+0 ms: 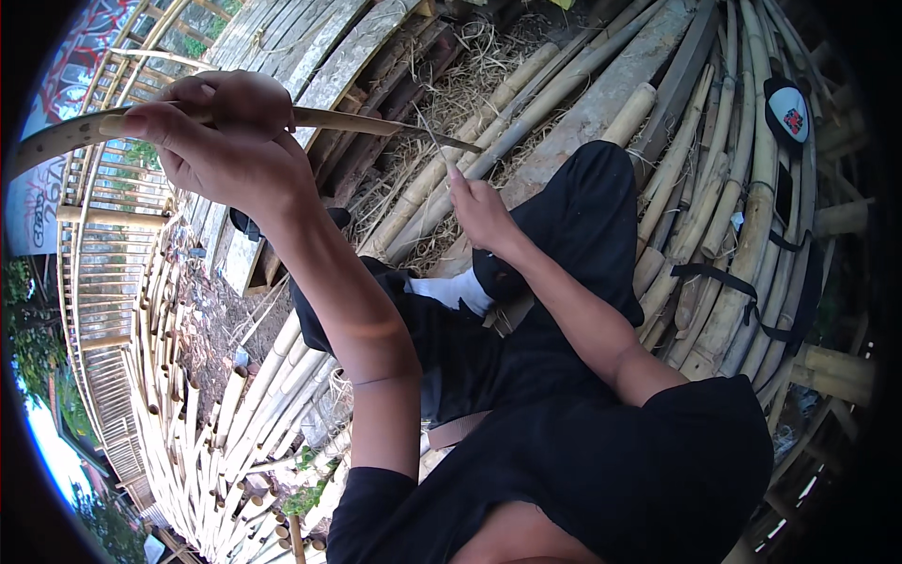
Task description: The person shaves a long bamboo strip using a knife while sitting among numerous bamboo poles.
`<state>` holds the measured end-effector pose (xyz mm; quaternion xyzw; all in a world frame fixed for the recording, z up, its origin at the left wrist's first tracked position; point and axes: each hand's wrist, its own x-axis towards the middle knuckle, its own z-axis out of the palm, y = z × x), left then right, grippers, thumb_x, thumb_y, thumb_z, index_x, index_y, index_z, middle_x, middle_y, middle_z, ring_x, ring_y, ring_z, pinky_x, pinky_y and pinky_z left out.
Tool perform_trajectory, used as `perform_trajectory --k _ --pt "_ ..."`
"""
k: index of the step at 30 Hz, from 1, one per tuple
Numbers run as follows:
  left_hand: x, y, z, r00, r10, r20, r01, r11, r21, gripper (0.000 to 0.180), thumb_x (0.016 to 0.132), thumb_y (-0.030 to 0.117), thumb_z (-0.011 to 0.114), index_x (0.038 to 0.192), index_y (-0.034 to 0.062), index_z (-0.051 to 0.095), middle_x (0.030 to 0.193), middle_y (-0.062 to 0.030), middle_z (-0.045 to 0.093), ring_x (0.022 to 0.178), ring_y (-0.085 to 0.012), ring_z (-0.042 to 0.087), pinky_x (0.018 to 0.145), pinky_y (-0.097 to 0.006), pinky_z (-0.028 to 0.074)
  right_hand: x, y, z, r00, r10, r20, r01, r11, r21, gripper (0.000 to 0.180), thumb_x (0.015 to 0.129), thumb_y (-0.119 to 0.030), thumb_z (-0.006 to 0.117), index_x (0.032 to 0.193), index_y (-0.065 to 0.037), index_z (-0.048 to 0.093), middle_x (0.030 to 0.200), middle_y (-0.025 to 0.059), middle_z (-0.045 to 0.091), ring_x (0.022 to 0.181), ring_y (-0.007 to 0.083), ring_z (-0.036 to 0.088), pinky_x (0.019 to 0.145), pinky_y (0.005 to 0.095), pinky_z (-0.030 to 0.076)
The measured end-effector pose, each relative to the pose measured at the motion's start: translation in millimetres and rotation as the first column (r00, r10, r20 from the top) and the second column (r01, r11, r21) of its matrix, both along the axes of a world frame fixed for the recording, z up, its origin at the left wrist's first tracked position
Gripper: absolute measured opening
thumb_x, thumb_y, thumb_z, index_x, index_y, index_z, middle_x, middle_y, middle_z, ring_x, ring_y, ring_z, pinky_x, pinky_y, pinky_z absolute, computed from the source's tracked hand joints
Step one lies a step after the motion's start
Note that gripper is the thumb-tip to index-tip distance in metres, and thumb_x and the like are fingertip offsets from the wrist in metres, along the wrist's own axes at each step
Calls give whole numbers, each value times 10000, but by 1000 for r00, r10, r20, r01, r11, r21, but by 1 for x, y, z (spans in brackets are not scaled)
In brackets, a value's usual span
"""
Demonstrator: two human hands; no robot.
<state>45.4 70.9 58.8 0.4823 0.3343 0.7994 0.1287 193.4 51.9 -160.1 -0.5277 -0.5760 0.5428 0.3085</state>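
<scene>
A bamboo strip [66, 136] is clenched in the left hand [221, 141] at ten o'clock, while a thin sliver [434, 141] is pinched by the right hand [479, 211].

Two hands, one bamboo strip, one knife, one cap, and poles past counting

Two hands show: the left hand [221, 141] at ten o'clock and the right hand [481, 214] near centre. One split bamboo strip [56, 141] runs across eleven o'clock; one thin knife blade [434, 143] at twelve. One black-and-white cap [787, 108] lies at two o'clock. The bamboo poles [526, 103] are too many and too overlapped to count.
</scene>
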Motion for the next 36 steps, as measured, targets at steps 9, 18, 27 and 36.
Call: perform_trajectory --k 9,18,27,36 --pt "1 7 1 996 -92 21 91 994 59 591 933 585 265 569 149 429 427 42 281 357 -68 150 320 -227 130 18 22 -14 966 -43 255 20 996 92 640 952 -512 326 564 -11 413 502 47 423 502 111 361 496 306 347" --pt "-6 5 -3 987 -160 0 160 984 77 607 926 601 252 572 145 440 432 35 246 373 -68 140 330 -224 114 13 19 31 985 114 129 -132 982 138 605 979 -425 317 575 10 434 477 71 378 488 145 356 495 357 347" --pt "-29 -1 -10 969 -238 69 231 968 98 590 927 597 256 597 138 424 418 28 244 342 -65 136 298 -217 113 4 11 14 959 63 275 -122 972 202 650 971 -431 301 708 104 561 657 291 547 749 469 555 668 486 441" --pt "-14 -3 -9 914 -400 71 391 914 108 605 904 628 299 626 125 488 434 34 239 358 -59 125 318 -220 91 19 -19 -25 943 178 282 -131 975 -178 615 938 -463 352 718 72 561 566 207 576 501 350 596 552 426 488"
